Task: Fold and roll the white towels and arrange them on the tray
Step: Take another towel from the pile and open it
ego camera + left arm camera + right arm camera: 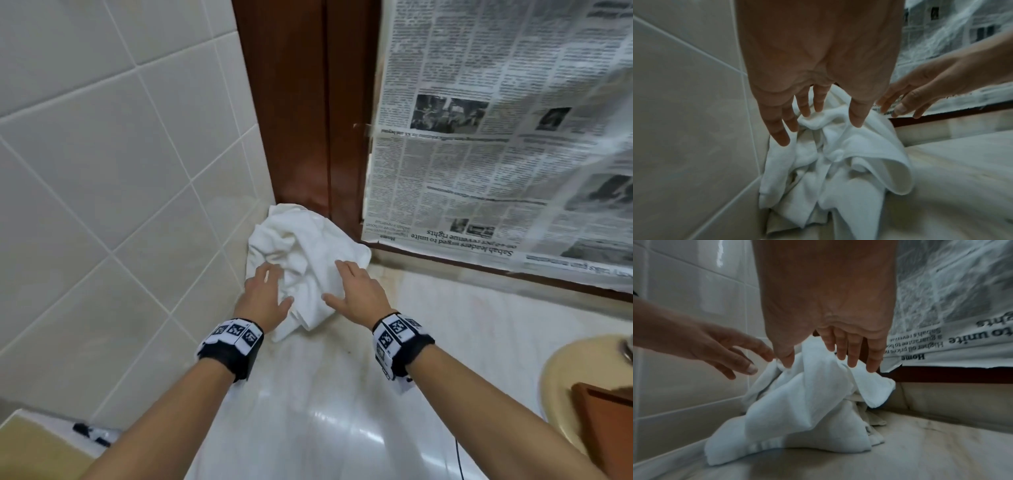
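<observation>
The counter (342, 394) runs out from under both wrists, pale and glossy, with the tiled wall (85, 154) on the far side of the left hand and a newspaper (496, 137) covering the panel beyond the right hand. Between and just past the fingertips lies one heap of white towels (305, 260), crumpled in the corner; how many pieces make it up I cannot tell. A brown tray (603, 421) edge shows well off to the right-hand side, with nothing seen on it. The left hand (265, 296) and right hand (356, 291), two in all, are spread and relaxed, fingers straight, at the heap's near edge and grasping nothing. By my reading the task has barely begun: no fold, roll or placement yet.
</observation>
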